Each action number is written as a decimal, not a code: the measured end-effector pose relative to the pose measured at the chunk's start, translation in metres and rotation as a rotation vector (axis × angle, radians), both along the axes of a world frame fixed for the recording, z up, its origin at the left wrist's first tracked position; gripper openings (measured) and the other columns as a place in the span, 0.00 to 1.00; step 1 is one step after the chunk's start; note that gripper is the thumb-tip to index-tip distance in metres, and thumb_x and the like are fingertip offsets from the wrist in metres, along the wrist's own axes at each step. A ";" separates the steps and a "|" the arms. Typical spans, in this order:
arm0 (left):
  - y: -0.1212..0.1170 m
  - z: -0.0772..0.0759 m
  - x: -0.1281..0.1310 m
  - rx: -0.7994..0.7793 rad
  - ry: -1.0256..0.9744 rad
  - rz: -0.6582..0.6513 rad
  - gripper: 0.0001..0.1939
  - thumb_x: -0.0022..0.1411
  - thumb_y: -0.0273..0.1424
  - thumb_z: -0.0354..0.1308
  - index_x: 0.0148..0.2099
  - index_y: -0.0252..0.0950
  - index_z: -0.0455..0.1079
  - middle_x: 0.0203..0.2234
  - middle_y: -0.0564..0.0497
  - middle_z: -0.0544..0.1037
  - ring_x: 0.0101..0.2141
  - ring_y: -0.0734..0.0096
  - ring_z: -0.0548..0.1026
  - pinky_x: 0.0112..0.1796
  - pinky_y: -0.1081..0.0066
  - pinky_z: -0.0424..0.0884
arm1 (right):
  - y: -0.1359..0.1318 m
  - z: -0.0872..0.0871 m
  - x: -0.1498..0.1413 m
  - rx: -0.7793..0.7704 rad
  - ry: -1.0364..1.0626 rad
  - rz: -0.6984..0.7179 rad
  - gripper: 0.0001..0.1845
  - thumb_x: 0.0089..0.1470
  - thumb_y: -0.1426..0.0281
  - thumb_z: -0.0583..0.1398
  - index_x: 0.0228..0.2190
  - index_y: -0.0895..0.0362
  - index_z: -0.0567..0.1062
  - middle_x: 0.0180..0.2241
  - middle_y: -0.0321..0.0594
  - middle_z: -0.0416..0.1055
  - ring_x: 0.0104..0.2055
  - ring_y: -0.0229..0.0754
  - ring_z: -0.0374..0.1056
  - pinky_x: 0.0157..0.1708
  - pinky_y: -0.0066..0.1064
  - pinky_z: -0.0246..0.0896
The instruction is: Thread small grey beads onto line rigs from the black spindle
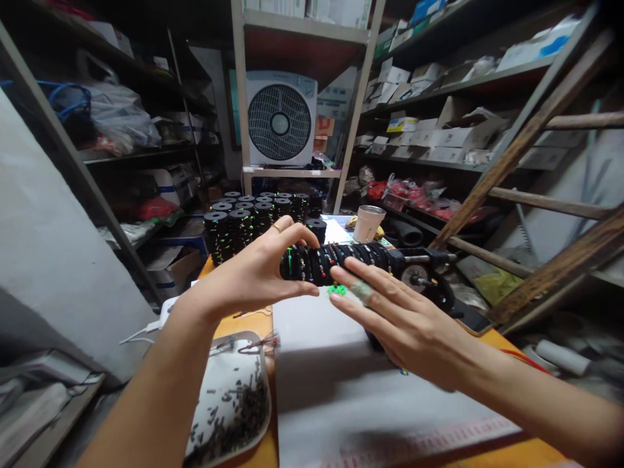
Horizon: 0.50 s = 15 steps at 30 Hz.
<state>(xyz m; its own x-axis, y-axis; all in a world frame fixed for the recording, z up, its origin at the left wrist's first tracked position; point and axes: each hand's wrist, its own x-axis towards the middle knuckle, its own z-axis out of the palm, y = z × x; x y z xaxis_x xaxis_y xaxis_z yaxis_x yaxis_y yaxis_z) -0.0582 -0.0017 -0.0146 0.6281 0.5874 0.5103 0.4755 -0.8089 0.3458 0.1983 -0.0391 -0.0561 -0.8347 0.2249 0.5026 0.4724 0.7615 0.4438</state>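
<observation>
Head view: two bare hands
Tray: one, white, dark bits uncounted [217, 374]
Standing rolls: at least twelve, upright [264, 218]
Left hand [260, 263]: grip curled round black roll's left end
Black roll [353, 251]: one, above bench [228, 324], long axis level, left-right, right end toward black machine [419, 255]
Cup: one [368, 224]
Right hand [402, 318]: grip wide, fingers straight

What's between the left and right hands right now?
In the head view, part of the dark roll lies between them, with a bright green piece close to the right hand.
</observation>
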 end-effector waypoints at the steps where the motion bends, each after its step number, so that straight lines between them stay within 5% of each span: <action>1: -0.001 0.001 -0.001 -0.008 0.001 0.002 0.21 0.56 0.34 0.66 0.49 0.38 0.63 0.43 0.49 0.68 0.46 0.64 0.69 0.48 0.66 0.66 | -0.004 -0.003 0.009 -0.035 0.066 -0.042 0.25 0.59 0.84 0.51 0.57 0.63 0.64 0.63 0.55 0.58 0.67 0.56 0.47 0.61 0.52 0.56; 5: -0.001 0.002 -0.011 -0.091 0.005 0.053 0.25 0.56 0.35 0.65 0.54 0.43 0.63 0.50 0.51 0.71 0.51 0.62 0.69 0.52 0.65 0.65 | -0.022 -0.018 0.039 -0.317 0.276 -0.285 0.11 0.61 0.76 0.55 0.44 0.59 0.72 0.44 0.50 0.70 0.49 0.52 0.64 0.44 0.45 0.66; 8: 0.003 0.000 -0.019 -0.102 0.041 0.117 0.26 0.55 0.40 0.65 0.56 0.49 0.64 0.49 0.55 0.73 0.46 0.60 0.73 0.46 0.65 0.69 | -0.033 -0.036 0.051 -0.577 0.234 -0.444 0.10 0.62 0.75 0.54 0.33 0.56 0.74 0.32 0.43 0.68 0.37 0.47 0.64 0.34 0.39 0.63; 12: 0.002 0.003 -0.021 -0.066 0.071 0.168 0.27 0.53 0.44 0.66 0.55 0.50 0.67 0.43 0.56 0.77 0.33 0.65 0.75 0.32 0.69 0.70 | -0.035 -0.063 0.056 -0.670 0.235 -0.520 0.07 0.57 0.77 0.58 0.31 0.55 0.75 0.33 0.41 0.68 0.38 0.47 0.65 0.35 0.38 0.63; 15: -0.003 0.008 -0.018 -0.123 0.076 0.173 0.26 0.55 0.42 0.65 0.56 0.47 0.67 0.40 0.56 0.78 0.30 0.68 0.74 0.30 0.70 0.70 | -0.031 -0.078 0.055 -0.704 0.272 -0.563 0.06 0.56 0.77 0.59 0.32 0.56 0.75 0.35 0.44 0.69 0.41 0.50 0.66 0.37 0.40 0.64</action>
